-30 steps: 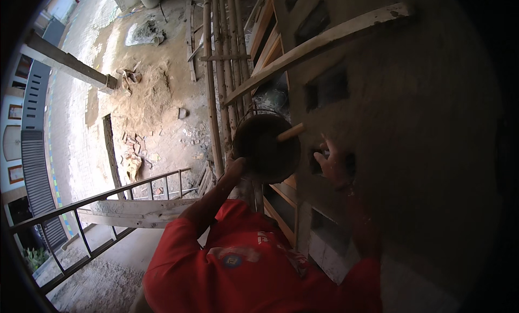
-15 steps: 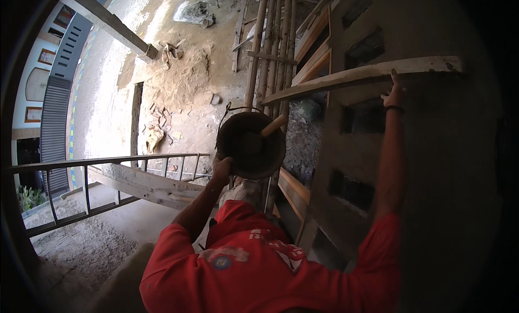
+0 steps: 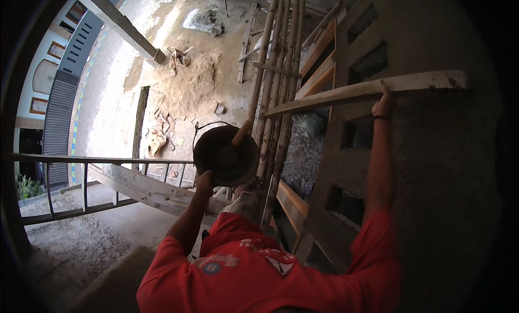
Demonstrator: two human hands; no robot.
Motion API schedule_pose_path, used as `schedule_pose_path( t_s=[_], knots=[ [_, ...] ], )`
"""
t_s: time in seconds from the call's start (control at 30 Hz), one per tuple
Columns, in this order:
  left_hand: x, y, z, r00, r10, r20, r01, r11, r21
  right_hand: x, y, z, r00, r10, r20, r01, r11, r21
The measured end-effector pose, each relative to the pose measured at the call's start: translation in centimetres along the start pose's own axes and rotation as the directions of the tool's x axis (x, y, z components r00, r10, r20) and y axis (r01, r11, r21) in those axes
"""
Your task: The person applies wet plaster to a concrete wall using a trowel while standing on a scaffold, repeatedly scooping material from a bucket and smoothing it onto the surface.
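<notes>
A dark round bucket with a thin wire handle is in front of me, its mouth facing up toward me. My left hand grips its near rim. From the bucket sticks a tool's wooden handle; the tool's head is lost in the dark inside. Off to the right, my right hand is at the lower edge of a long pale wooden plank, fingers closed against it and one finger up over its face. The plank runs from the bamboo poles across the grey wall.
Long bamboo poles run away from me beside the wall with its square openings. A metal ladder and a wide board lie to the left. Below are broken bricks, sandy ground and a concrete post.
The bucket and my left hand have moved left, clear of the poles' ends. My right hand has shifted left along the plank and closed more against it. The whole view has tilted slightly.
</notes>
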State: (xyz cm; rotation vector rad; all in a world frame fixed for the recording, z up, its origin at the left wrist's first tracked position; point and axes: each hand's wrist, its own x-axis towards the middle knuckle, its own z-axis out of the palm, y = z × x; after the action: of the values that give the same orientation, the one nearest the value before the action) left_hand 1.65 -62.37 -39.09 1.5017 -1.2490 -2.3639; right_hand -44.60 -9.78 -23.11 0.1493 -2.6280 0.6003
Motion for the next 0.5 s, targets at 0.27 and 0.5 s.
schedule_pose_path(
  t_s=[0.27,0.5],
  knots=[
    [6.7,-5.3,-2.4,0.887,0.308,0.343,-0.43,0.288,0.856,-14.4,-19.3,-12.5,0.985,0.17,-0.005,-0.032,0.213,0.977],
    [14.8,-12.6,4.6,0.919,0.173,0.355,-0.369,0.056,0.928,-24.3,-18.7,-21.6,0.992,0.104,0.071,-0.099,0.288,0.952]
  ],
)
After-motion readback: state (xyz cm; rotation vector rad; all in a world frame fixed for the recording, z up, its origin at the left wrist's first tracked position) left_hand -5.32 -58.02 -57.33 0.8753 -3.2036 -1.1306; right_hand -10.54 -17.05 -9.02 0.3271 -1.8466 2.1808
